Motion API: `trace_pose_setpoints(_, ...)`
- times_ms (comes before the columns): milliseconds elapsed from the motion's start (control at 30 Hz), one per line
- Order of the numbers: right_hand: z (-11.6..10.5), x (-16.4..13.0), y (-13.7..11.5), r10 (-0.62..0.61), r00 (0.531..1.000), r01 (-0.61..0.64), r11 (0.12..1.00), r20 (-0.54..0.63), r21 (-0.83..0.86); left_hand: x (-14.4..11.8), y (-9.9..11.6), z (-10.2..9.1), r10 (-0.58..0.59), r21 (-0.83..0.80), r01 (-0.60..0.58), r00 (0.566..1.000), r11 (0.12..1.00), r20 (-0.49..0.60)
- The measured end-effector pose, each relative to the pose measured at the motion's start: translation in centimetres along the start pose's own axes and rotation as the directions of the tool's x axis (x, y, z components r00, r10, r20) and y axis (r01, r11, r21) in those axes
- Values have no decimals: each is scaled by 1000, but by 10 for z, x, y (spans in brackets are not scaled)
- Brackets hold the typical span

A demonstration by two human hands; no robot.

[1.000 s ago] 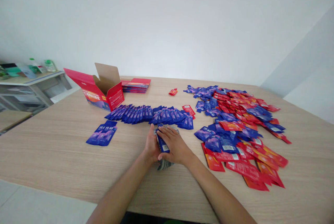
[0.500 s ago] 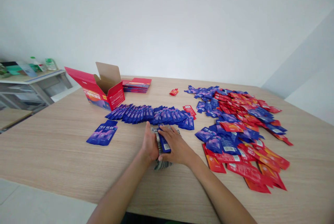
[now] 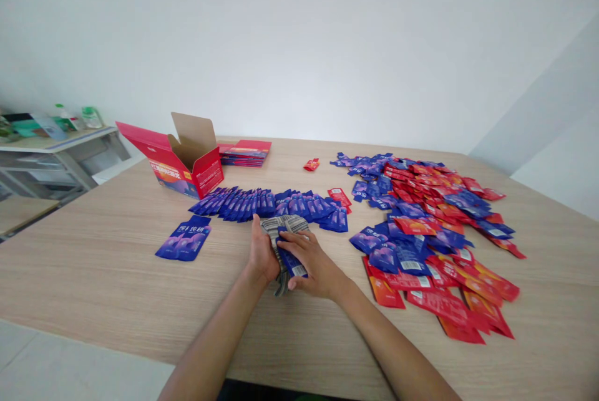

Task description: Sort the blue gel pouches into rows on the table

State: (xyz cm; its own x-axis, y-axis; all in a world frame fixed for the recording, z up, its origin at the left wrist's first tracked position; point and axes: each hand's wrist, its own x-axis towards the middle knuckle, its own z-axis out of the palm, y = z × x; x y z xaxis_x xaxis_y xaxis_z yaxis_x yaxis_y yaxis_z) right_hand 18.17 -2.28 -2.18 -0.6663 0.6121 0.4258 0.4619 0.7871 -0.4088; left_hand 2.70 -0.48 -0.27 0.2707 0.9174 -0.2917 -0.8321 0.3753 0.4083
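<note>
Near the front middle of the table, a blue pouch (image 3: 292,262) with a pale barcode label lies against a grey-and-black striped cloth (image 3: 291,222). My left hand (image 3: 262,256) grips the cloth from the left, thumb pointing up and its fingers hidden beneath. Over the pouch, my right hand (image 3: 317,267) curls its fingers and thumb, pressing it into the cloth. Just beyond my hands runs an overlapping row of blue pouches (image 3: 253,204). Two blue pouches (image 3: 185,239) lie overlapped to the left.
An open red carton (image 3: 206,173) stands at the back left, beside a stack of flat red cartons (image 3: 247,150). A large mixed heap of red and blue pouches (image 3: 421,214) covers the right side. One red pouch (image 3: 311,164) lies alone near the wall.
The cloth and pouch have tilted, and more of the cloth shows above the pouch. My left hand has shifted slightly left; my right hand has moved slightly down and left.
</note>
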Motion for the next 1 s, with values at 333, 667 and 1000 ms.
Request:
trace_pose_setpoints(333, 12, -2, 17, 25, 996, -47, 967, -89, -252, -10, -18, 9, -140, 85, 136, 989, 987, 49)
trace_pose_setpoints(667, 15, -1, 15, 161, 960, -219, 941, -229, -258, -9, -24, 5, -103, 157, 104, 995, 982, -11)
trace_pose_setpoints(1000, 20, -2, 16, 167, 964, -196, 972, -205, -130, -11, -23, 12, -136, 90, 144, 987, 985, -87)
